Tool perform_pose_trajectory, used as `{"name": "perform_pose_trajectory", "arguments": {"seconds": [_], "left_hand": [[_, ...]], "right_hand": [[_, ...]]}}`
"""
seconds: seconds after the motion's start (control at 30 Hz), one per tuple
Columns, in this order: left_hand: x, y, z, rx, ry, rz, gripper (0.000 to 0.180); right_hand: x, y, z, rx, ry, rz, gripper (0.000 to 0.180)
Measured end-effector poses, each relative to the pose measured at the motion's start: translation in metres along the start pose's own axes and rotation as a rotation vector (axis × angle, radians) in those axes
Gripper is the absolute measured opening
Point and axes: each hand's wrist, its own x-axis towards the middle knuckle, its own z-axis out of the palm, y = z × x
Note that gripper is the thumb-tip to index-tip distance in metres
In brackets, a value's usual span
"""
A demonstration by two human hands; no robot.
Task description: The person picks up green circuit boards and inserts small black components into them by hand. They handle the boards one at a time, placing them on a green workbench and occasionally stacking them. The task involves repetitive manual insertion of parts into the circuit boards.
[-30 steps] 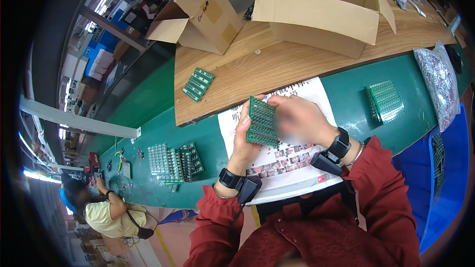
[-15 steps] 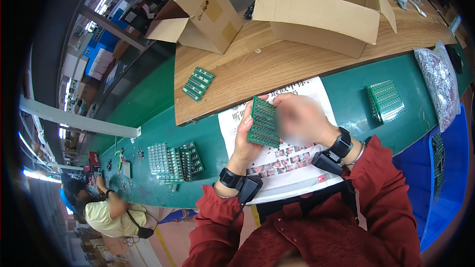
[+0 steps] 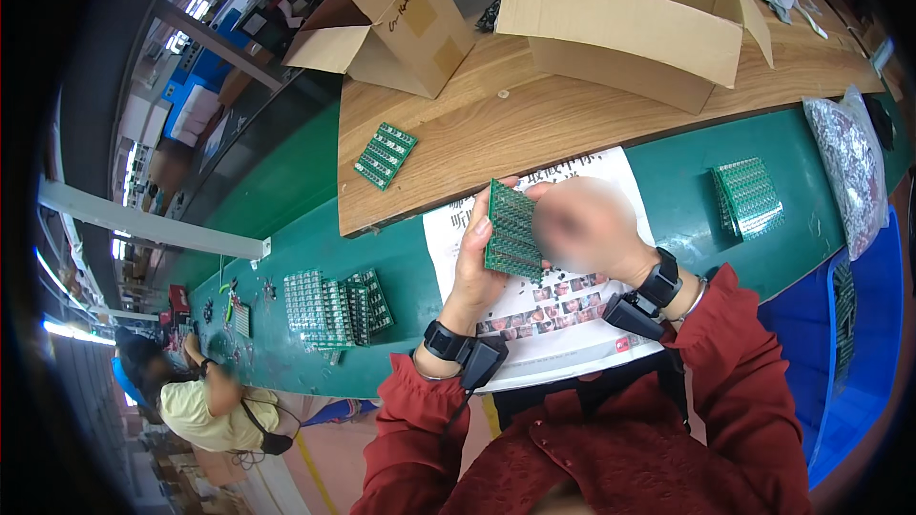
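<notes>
On my feed, the board (image 3: 512, 232) sits mid-frame, held tilted over the paper (image 3: 572, 348) on the green counter (image 3: 682, 193). My left hand (image 3: 474, 265) has its fingers closed around the board's left edge. My right hand (image 3: 601, 234) is at the board's right side; blur covers its fingers, so I cannot tell whether they grip. I see one stack (image 3: 320, 313) left of centre, another pile (image 3: 749, 198) at right.

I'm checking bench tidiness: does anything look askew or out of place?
Yes, mildly: the circuit-board stack at left on the green tabletop is uneven, its boards slanting. Another board lies askew on the wooden surface.
</notes>
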Motion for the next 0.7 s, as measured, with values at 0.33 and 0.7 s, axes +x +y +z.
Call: {"name": "perform_pose_trajectory", "arguments": {"seconds": [0.33,0.7], "left_hand": [[-0.0003,0.0000,0.0005,0.023,-0.023,-0.019,0.072],[-0.0009,-0.0020,0.0005,0.001,-0.039,-0.043,0.070]], "right_hand": [[-0.0001,-0.0075,0.0026,-0.199,-0.025,-0.065,0.040],[0.0014,-0.0095,0.0004,-0.011,0.033,-0.028,0.045]]}}
